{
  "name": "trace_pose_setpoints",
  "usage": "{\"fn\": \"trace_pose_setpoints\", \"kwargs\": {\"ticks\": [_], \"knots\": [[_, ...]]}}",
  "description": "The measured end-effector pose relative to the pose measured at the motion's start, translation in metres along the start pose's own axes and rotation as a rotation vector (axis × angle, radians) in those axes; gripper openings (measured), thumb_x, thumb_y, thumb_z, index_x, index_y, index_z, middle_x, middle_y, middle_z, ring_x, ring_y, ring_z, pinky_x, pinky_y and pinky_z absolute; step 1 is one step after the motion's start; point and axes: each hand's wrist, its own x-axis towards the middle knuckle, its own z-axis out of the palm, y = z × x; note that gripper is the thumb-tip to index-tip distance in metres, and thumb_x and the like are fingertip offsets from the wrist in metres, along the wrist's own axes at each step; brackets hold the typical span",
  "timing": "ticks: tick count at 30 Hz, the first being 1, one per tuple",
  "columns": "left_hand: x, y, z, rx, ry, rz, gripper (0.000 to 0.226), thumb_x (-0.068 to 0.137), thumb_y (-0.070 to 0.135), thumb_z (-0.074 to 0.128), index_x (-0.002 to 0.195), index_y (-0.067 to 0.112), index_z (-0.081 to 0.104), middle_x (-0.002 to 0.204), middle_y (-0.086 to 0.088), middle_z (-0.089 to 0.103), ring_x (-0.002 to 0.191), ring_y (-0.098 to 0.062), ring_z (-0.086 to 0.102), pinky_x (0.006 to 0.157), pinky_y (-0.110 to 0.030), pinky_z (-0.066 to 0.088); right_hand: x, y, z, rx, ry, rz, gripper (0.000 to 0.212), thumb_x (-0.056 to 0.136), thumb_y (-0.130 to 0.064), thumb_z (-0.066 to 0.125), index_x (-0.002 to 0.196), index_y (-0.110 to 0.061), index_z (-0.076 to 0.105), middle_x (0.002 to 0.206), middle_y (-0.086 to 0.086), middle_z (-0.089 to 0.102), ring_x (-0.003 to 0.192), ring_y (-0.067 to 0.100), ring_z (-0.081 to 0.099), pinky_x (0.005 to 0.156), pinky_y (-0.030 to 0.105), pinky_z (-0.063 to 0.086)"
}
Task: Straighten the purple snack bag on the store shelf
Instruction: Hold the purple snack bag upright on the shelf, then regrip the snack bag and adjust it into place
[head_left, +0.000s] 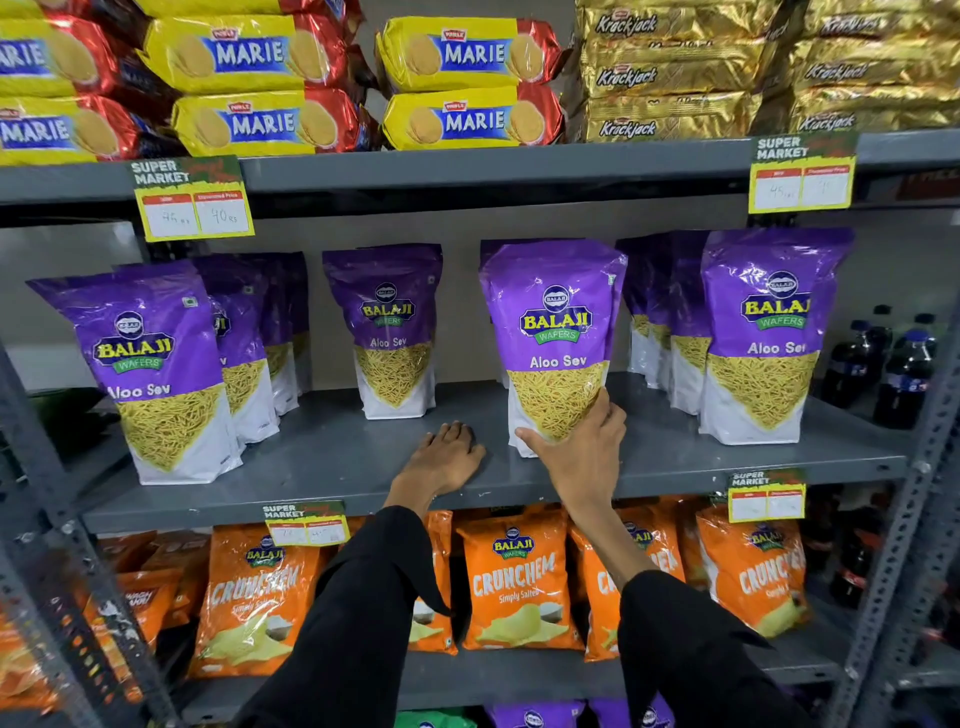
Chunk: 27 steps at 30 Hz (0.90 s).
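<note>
A person's right hand (582, 447) has its grip clamped on the lower front of a purple Balaji Wafers "Aloo Sev" bag (553, 332), which stands upright near the front middle of a grey metal store shelf (675, 457). The left hand (441, 457) lies flat and open, palm down, on the bare shelf just left of the bag. Both sleeves are black. More Aloo Sev bags stand left, behind and right. On the shelf above are five visible yellow-and-red Parle Marie biscuit packs (467, 119) and gold Krackjack packs (670, 78). Below stand orange Balaji Crunchem "Simply Salted" bags (519, 582). Four "Super Market" price tags (192, 200) hang from shelf edges. Dark soft-drink bottles (904, 374) stand far right.
</note>
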Motion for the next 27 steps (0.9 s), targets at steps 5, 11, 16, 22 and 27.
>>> {"fn": "trace_pose_setpoints", "kwargs": {"ticks": [5, 11, 16, 22, 27], "knots": [[-0.001, 0.001, -0.001, -0.016, 0.0, -0.007, 0.062, 0.106, 0.042, 0.02, 0.157, 0.006, 0.019, 0.168, -0.013, 0.014, 0.156, -0.026, 0.011, 0.126, -0.044, 0.01, -0.002, -0.002, 0.0, -0.04, 0.007, 0.005, 0.127, 0.053, -0.079, 0.077, 0.147, -0.013, 0.024, 0.134, 0.013, 0.04, 0.124, 0.03, 0.048, 0.086, 0.046, 0.059], [-0.001, 0.001, 0.0, -0.011, -0.006, -0.01, 0.063, 0.106, 0.042, 0.019, 0.158, 0.007, 0.018, 0.169, -0.012, 0.012, 0.157, -0.025, 0.008, 0.127, -0.043, 0.009, -0.003, -0.003, 0.0, -0.068, 0.016, -0.003, 0.128, 0.053, -0.08, 0.076, 0.148, -0.012, 0.024, 0.133, 0.014, 0.042, 0.123, 0.03, 0.049, 0.083, 0.046, 0.059], [-0.003, 0.002, -0.001, -0.016, -0.006, -0.021, 0.063, 0.106, 0.042, 0.02, 0.158, 0.007, 0.017, 0.169, -0.012, 0.012, 0.157, -0.025, 0.009, 0.127, -0.043, 0.009, -0.004, -0.004, -0.001, -0.05, 0.014, -0.006, 0.129, 0.053, -0.079, 0.077, 0.149, -0.011, 0.023, 0.135, 0.014, 0.042, 0.124, 0.031, 0.05, 0.088, 0.047, 0.058], [-0.014, -0.005, -0.004, -0.196, 0.12, -0.062, 0.064, 0.102, 0.042, 0.04, 0.157, 0.013, 0.022, 0.164, -0.012, 0.028, 0.145, -0.036, 0.037, 0.115, -0.048, 0.036, -0.032, -0.005, -0.01, 0.231, 0.046, -0.065, 0.101, 0.071, -0.058, 0.081, 0.148, -0.017, 0.029, 0.142, 0.008, 0.039, 0.131, 0.022, 0.044, 0.099, 0.041, 0.053], [-0.037, -0.044, -0.004, -0.287, 0.168, -0.117, 0.04, 0.101, 0.042, 0.042, 0.136, 0.025, 0.049, 0.137, -0.011, 0.061, 0.12, -0.034, 0.06, 0.101, -0.05, 0.051, -0.068, -0.035, -0.005, 0.505, -0.118, -0.274, 0.059, 0.09, -0.036, 0.071, 0.138, -0.016, 0.042, 0.127, -0.001, 0.055, 0.116, 0.009, 0.055, 0.095, 0.025, 0.051]]}}
